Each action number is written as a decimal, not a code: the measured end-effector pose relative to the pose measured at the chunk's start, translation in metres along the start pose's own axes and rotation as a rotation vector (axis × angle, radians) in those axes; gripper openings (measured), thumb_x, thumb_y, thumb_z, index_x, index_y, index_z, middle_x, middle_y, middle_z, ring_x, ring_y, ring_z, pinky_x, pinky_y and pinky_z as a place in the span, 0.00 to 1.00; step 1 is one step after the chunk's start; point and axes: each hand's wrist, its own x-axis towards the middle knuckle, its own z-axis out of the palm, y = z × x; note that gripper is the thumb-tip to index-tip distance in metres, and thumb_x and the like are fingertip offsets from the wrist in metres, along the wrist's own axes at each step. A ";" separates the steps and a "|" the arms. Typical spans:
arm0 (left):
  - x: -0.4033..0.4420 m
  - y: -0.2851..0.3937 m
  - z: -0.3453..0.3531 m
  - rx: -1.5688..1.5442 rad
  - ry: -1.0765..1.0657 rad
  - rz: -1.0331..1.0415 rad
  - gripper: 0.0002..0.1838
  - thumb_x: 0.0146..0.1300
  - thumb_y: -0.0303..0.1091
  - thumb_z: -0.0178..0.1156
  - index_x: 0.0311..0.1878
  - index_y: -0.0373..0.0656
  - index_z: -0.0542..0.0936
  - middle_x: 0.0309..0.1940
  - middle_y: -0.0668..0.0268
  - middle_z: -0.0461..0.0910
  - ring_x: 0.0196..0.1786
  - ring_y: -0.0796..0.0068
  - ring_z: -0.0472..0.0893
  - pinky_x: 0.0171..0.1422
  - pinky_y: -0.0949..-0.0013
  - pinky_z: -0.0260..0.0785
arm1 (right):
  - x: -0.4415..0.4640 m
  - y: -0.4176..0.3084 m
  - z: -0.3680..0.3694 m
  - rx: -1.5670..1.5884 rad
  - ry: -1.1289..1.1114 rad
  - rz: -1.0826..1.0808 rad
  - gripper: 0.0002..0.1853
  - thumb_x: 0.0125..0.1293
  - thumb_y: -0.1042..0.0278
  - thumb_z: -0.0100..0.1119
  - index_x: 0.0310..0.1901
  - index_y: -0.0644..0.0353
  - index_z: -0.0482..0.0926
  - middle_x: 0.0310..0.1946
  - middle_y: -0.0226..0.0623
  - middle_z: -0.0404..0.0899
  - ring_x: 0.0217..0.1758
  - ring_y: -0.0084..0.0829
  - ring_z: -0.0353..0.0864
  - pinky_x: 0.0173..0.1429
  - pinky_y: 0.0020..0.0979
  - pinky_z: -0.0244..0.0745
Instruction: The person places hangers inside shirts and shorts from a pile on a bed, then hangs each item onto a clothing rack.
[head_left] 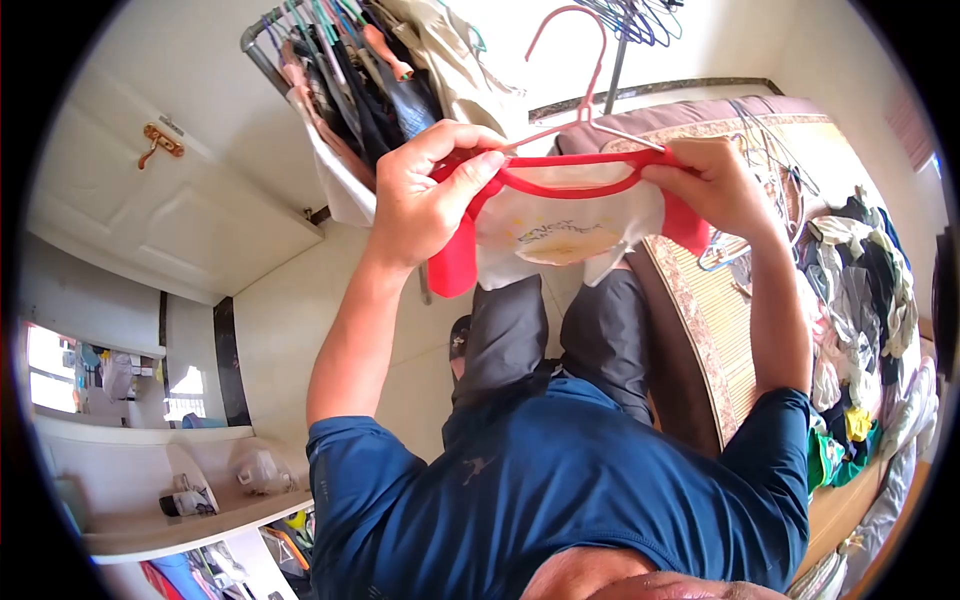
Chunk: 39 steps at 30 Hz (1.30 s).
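A small white T-shirt (510, 215) with red sleeves, a red collar and a printed front is held up before me. Inside its shoulders sits a pinkish-red hanger (587, 112), its hook pointing up and away from me. My left hand (428, 190) is closed on the left shoulder, thumb on the red edge near the collar. At the other shoulder, my right hand (715, 185) pinches the red cloth, close to the hanger's arm. The shirt's lower part hangs loosely toward my legs.
Clothes on a rack (360, 90) hang ahead on the left. To the right, a bed with a woven mat (705, 315) bears loose hangers (775, 160) and a heap of clothes (850, 290). More hangers (645, 20) hang on a stand. A white door (120, 200) and shelf (140, 470) are at left.
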 end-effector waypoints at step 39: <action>0.033 -0.039 0.006 0.209 0.211 0.124 0.17 0.73 0.24 0.68 0.62 0.33 0.84 0.52 0.63 0.87 0.51 0.78 0.85 0.55 0.73 0.79 | -0.026 0.026 -0.038 0.201 0.348 0.251 0.18 0.78 0.55 0.66 0.51 0.64 0.89 0.34 0.28 0.87 0.37 0.15 0.81 0.43 0.25 0.78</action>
